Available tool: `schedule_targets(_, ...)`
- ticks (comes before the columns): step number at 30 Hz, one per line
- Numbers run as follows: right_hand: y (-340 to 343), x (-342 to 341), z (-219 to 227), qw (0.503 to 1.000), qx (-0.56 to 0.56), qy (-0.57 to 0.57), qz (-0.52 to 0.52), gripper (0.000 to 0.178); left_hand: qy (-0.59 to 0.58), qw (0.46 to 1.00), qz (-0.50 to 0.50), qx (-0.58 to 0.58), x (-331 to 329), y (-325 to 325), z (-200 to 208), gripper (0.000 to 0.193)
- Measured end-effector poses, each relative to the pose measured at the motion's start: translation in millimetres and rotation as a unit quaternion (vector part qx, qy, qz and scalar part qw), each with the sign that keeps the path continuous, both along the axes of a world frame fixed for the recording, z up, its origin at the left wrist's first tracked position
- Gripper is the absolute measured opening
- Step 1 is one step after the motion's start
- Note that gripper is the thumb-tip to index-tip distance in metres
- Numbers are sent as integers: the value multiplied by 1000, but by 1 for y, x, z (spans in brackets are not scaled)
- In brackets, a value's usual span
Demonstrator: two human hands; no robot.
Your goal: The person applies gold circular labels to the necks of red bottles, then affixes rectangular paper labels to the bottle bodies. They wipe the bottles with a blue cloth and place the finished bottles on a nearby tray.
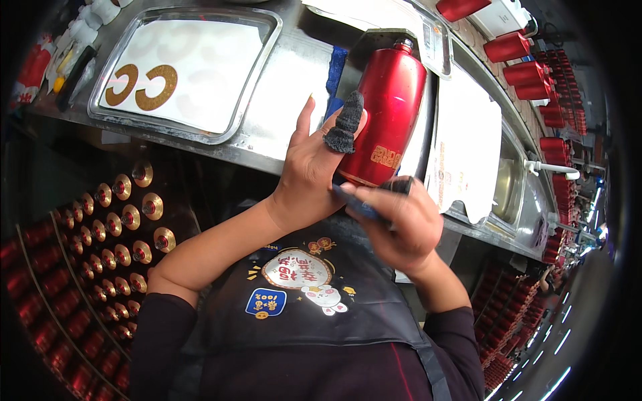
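Holding a red bottle at the metal bench

Head view. Item one: red metal bottle (388, 113), glossy, with a gold mark low on its side, stood tilted against the bench edge, neck pointing away from the person. The left hand (309, 175) lay flat against the bottle's left side, fingers spread rather than closed, its thumb wearing a dark knitted finger cover (346, 125) that pressed on the red surface. The right hand (401, 224) sat just below the bottle's base, curled tight around a small dark blue tool (364, 208), whose tip touched the bottle's lower edge (its kind could not be told). The two hands were near each other, almost touching.

Item two: shallow metal tray (261, 90) on the bench to the left, lined with a white sheet carrying two gold letter-shaped stickers (142, 85).

Item three: white sheet (471, 140) draped to the right of the bottle.

Item four: rows of red bottles with gold caps (114, 234) racked below the bench at left; more red bottles (528, 67) stood along the far right.

Item five: dark apron (301, 294) with a printed cartoon patch, worn by the person.
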State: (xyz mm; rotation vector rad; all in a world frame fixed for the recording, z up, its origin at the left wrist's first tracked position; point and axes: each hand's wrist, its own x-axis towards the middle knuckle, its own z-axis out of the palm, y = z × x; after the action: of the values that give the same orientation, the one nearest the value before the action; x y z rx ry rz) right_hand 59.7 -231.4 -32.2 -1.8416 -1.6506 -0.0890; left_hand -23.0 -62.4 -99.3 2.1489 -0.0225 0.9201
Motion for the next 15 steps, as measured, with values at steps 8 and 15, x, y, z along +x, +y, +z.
schedule_targets(8,27,54,5,958,187,-152,-157,18,35,999,0,-14,-4,4,-3,91)
schedule_targets(15,-23,43,-44,940,157,149,-264,22,75,997,-17,-5,-8,7,-10,91)
